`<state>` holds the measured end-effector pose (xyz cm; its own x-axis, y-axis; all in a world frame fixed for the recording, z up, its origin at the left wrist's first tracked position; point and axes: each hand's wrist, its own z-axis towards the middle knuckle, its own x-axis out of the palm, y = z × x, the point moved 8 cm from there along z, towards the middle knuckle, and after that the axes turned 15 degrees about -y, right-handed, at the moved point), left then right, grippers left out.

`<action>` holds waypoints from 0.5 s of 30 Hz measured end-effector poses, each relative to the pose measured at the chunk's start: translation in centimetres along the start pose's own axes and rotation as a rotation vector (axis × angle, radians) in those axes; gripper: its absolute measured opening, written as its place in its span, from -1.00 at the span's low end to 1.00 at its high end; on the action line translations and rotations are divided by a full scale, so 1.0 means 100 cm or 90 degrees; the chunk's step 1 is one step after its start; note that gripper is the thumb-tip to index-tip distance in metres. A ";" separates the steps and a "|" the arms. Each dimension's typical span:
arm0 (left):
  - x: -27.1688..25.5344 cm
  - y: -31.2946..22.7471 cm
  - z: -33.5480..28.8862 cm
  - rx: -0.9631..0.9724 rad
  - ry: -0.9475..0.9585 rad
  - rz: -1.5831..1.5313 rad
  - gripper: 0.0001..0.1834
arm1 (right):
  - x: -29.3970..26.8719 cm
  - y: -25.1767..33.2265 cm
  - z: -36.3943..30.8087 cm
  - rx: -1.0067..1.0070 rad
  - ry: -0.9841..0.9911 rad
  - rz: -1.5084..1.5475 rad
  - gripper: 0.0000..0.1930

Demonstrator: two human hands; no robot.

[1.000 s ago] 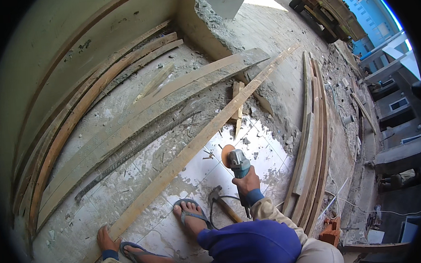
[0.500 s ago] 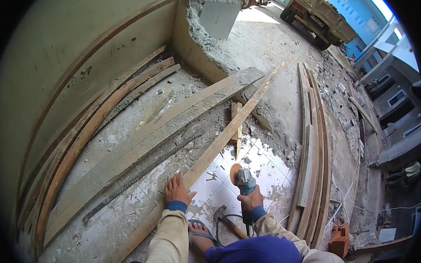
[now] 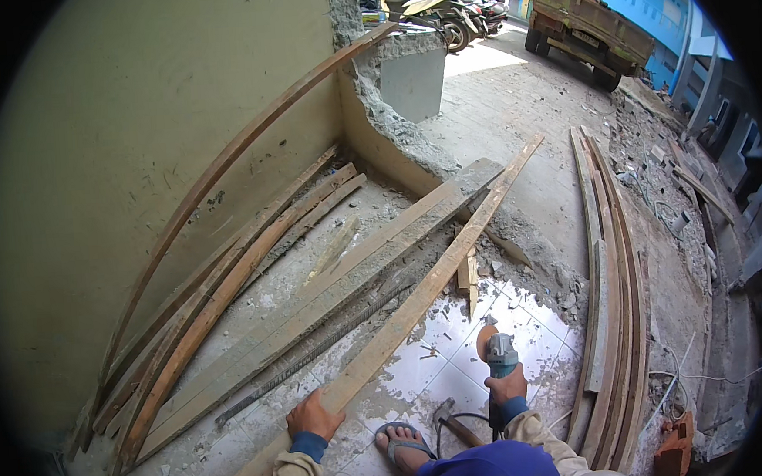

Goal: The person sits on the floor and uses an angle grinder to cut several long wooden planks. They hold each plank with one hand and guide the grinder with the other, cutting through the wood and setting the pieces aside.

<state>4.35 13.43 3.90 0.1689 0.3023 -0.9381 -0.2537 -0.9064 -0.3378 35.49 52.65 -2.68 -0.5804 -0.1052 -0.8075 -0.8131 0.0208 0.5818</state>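
Note:
A long wooden plank [image 3: 428, 289] slants from beside my foot up to the broken wall edge. Near its lower end my left hand [image 3: 316, 415] is closed around it, the fingers curled over its edge. In my right hand [image 3: 506, 387] is a teal and grey angle grinder [image 3: 500, 350], gripped by its body. Its orange-brown disc [image 3: 487, 341] stands clear of the plank, over the white tiles. Between my foot and the grinder a hammer [image 3: 456, 427] lies on the tiles, partly hidden by my blue-clad knee. A short wood piece [image 3: 468, 278] lies beneath the plank.
Wide dusty boards [image 3: 315, 305] and a ribbed metal bar [image 3: 310, 354] lie at left. More timbers [image 3: 252, 272] line the wall. Long planks [image 3: 608, 311] are stacked at right, near an orange brick [image 3: 675, 449]. Rubble and grit cover the tiles; a truck [image 3: 591, 29] stands far off.
The view has tilted upward, so the scene sits lower and further right. My left hand, spread flat on the plank before, is now wrapped around it. The grinder stays in my right hand.

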 end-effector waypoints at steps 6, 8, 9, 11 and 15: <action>-0.122 0.005 -0.060 0.047 -0.078 0.011 -0.28 | -0.014 -0.012 -0.007 0.047 -0.064 0.073 -0.22; -0.161 -0.004 -0.088 0.103 -0.138 0.005 -0.30 | -0.018 -0.016 -0.007 0.051 -0.068 0.087 -0.22; -0.179 -0.007 -0.097 0.102 -0.160 -0.007 -0.27 | -0.022 -0.019 -0.008 0.053 -0.075 0.084 -0.21; -0.215 -0.017 -0.117 0.095 -0.192 -0.029 -0.22 | -0.030 -0.025 -0.009 0.064 -0.070 0.090 -0.21; -0.317 -0.050 -0.137 0.160 -0.366 -0.137 -0.27 | -0.055 -0.021 -0.006 0.043 -0.074 0.122 -0.22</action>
<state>13.29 4.36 36.33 -0.2766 0.6416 -0.7154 -0.4978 -0.7324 -0.4644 40.40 52.62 0.55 -0.7225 0.0227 -0.6910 -0.6864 0.0968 0.7208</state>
